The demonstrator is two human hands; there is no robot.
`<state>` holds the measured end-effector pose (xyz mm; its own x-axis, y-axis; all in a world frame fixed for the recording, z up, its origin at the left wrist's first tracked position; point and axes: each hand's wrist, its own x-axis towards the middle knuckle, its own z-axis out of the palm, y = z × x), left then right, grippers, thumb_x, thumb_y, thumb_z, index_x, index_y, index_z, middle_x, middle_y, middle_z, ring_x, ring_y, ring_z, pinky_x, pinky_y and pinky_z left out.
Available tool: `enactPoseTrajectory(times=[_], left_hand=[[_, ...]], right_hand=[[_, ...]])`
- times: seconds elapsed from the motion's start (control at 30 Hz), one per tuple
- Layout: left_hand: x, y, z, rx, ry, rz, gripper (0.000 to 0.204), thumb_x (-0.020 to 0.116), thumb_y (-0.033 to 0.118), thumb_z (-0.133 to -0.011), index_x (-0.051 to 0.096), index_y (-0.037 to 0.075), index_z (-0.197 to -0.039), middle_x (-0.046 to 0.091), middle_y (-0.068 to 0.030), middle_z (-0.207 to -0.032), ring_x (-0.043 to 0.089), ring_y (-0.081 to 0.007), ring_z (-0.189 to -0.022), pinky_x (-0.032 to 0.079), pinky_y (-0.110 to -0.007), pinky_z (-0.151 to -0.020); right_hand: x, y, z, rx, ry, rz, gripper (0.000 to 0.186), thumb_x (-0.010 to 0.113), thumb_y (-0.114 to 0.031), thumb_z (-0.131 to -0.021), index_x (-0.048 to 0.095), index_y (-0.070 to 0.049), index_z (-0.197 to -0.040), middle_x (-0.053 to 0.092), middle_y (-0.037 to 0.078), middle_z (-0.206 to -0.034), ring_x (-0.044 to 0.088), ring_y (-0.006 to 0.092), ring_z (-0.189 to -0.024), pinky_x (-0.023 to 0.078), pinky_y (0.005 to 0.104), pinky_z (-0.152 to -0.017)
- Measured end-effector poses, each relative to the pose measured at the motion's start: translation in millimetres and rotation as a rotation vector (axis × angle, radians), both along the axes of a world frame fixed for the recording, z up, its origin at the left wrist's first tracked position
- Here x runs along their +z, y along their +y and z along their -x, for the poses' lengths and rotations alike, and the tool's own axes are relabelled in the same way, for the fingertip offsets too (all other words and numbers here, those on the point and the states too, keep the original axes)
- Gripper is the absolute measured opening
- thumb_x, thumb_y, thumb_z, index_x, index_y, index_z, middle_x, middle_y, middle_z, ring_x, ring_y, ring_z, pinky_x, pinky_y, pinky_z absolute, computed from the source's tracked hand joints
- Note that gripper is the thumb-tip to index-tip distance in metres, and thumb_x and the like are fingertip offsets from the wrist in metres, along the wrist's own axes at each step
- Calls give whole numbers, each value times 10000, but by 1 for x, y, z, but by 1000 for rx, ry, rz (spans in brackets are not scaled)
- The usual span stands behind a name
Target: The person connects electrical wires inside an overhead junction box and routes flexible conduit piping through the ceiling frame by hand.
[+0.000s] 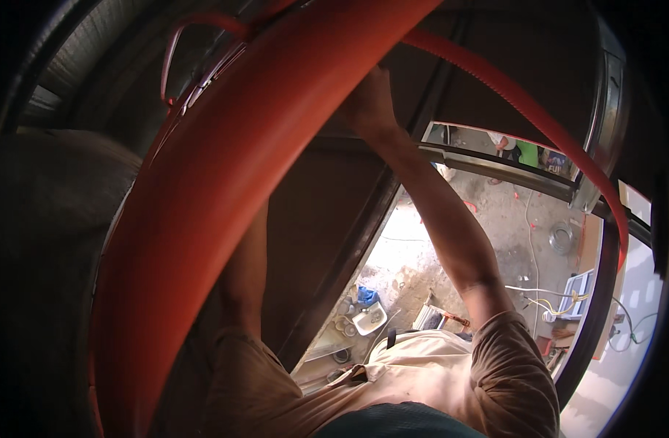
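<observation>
A thick orange-red tube [210, 175] runs diagonally across the picture, very close, and covers much of what is behind it. My right arm reaches up past it. My right hand [372, 102] shows at the wrist and back, next to dark boards, while its fingers are hidden behind the tube or lost in shadow. My left forearm [250, 277] goes up behind the same tube, which conceals the left hand. A thinner, ribbed red conduit [510, 91] curves from the top middle down to the right side.
Metal frame bars [517, 173] surround an opening beside me. Through it, far below, lie a floor [488, 212], a white basin [369, 318], a blue bag [367, 295] and loose cables [546, 299]. People [506, 144] stand in the distance. A dark panel [316, 233] spans overhead.
</observation>
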<state>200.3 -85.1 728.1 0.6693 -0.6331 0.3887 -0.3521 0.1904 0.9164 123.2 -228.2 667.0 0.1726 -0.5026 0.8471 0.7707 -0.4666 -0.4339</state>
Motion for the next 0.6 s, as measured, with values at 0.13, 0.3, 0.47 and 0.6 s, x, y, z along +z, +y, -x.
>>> enactPoseTrajectory(times=[0.13, 0.3, 0.47, 0.6], left_hand=[[-3, -8, 12, -33, 35, 4, 221, 619, 61, -855, 609, 84, -1075, 628, 5, -965, 588, -88, -866, 431, -259, -728], [-3, 36, -85, -258, 596, -99, 243, 633, 58, -844, 616, 70, -1086, 641, -4, -1007, 591, -94, -869, 424, -262, -739], [-2, -6, 36, -62, 21, 38, 254, 665, 72, -837, 633, 47, -1088, 655, -28, -1013, 598, -112, -888, 430, -275, -760], [-9, 42, -73, -35, 301, -95, 240, 682, 78, -828, 644, 38, -1061, 661, -30, -973, 601, -113, -866, 437, -274, -745]], right_hand=[[1, 4, -25, -40, -127, -154, 183, 702, -206, -774, 718, -65, -890, 657, 142, -705, 661, 264, -602, 515, 370, -573], [10, 14, -9, 104, -64, -171, 141, 686, -157, -782, 713, -62, -883, 680, 122, -754, 681, 253, -682, 527, 336, -633], [-9, 1, -12, 422, -88, -423, 105, 674, -90, -803, 698, -53, -898, 709, 89, -812, 699, 189, -776, 533, 295, -697], [-16, 5, 5, 253, -1, -171, 133, 687, -55, -807, 675, -46, -939, 716, 59, -820, 681, 112, -778, 529, 269, -685]])
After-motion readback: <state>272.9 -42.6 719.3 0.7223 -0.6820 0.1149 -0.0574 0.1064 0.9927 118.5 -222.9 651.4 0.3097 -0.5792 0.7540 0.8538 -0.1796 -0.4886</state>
